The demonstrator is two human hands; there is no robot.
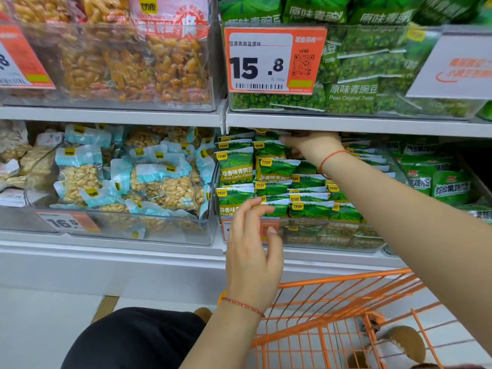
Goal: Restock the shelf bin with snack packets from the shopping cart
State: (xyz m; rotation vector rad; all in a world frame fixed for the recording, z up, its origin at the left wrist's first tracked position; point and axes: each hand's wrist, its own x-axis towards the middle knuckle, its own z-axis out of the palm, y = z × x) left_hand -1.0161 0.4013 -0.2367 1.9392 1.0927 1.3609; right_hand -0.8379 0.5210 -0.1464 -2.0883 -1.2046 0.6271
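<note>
Reaching deep into the clear shelf bin [346,235], my right hand [314,146] rests on green pea packets [274,169] at the back (grip unclear) — left hand [251,251] hovers at the bin's front, fingers relaxed, holding nothing. Orange cart [332,315] below.

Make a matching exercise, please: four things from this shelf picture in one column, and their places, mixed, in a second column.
Things:
1. original-taste pea packets
2. garlic pea packets
3. peanut packets
4. shopping cart

Places:
A. lower shelf, left bin
B. below the shelves, at lower right
C. upper shelf, right bin
D. lower shelf, the bin that the right hand reaches into

Pairs: 1-C, 2-D, 3-A, 4-B
</note>
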